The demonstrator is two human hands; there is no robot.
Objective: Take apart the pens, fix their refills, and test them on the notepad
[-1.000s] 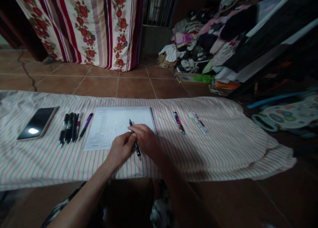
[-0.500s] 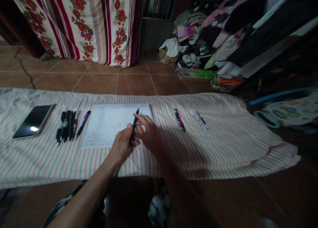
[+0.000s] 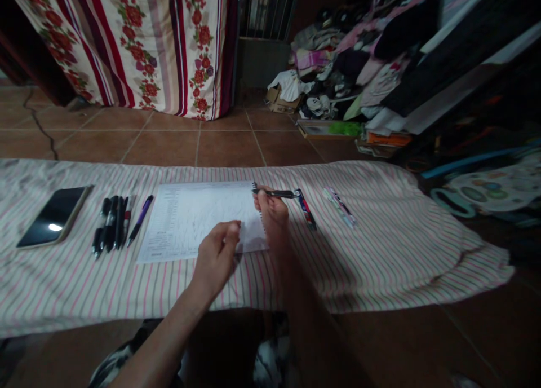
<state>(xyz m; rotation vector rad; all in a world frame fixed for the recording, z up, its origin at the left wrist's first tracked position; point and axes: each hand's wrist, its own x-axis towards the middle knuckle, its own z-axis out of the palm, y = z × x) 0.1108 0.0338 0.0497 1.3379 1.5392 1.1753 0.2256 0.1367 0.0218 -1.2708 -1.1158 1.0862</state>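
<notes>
A black pen (image 3: 276, 194) lies nearly level in my right hand (image 3: 271, 210), pinched between thumb and fingers over the right edge of the spiral notebook (image 3: 190, 207). Its tip points right, close to a red and dark pen (image 3: 306, 209) on the cloth. My left hand (image 3: 217, 246) is above the notebook's lower part with its fingers curled in and the thumb pressed against them. Whatever may be inside that hand is hidden, though a small dark spot shows at the thumb tip. The notebook page carries faint print.
Left of the notebook are a purple pen (image 3: 140, 220), a row of several dark pens (image 3: 110, 221) and a phone (image 3: 54, 216). Pastel pens (image 3: 340, 207) lie at the right. Everything rests on a striped cloth (image 3: 393, 236). Beyond are a floral curtain (image 3: 169, 49) and piled clothes (image 3: 350, 61).
My hands have parted. The right hand has moved right with the black pen, turning it from upright-slanting to nearly level. The left hand no longer touches the pen.
</notes>
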